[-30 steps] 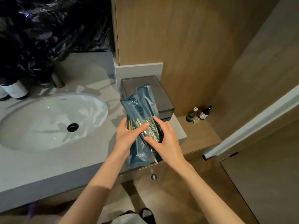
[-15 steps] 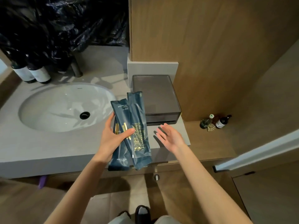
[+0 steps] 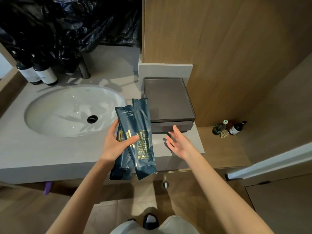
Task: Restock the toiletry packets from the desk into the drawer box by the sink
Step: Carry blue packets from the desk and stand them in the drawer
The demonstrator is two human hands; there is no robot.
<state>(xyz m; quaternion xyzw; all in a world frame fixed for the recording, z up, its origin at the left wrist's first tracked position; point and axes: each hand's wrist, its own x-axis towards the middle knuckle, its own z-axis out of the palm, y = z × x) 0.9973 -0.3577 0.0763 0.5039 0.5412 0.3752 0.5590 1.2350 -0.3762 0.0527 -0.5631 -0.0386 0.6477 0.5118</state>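
Toiletry packets: dark blue, long and flat, gold print. At least two, overlapped in a fan; the edge of another shows behind them.

Head view:
- Left hand grips the packets about mid-length, thumb across the printed front, fingers curled round the back. The packets are in the air over the front edge of the desk, tilted, with their top ends toward the drawer box and their bottom ends hanging past the desk edge.
- Right hand is empty, with its fingers straight and spread and the palm turned toward the packets. It sits just in front of the drawer front. Whether a fingertip touches it cannot be told.
- The drawer box is dark grey with a flat lid. It stands on the right end of the desk against the wood panel wall, just right of the sink.
- The top corner of the packets overlaps the left edge of the box in this view.
- Two dark bottles with white labels stand behind the sink at left, under black plastic sheeting.
- Small bottles stand on a lower wooden ledge to the right of the desk.
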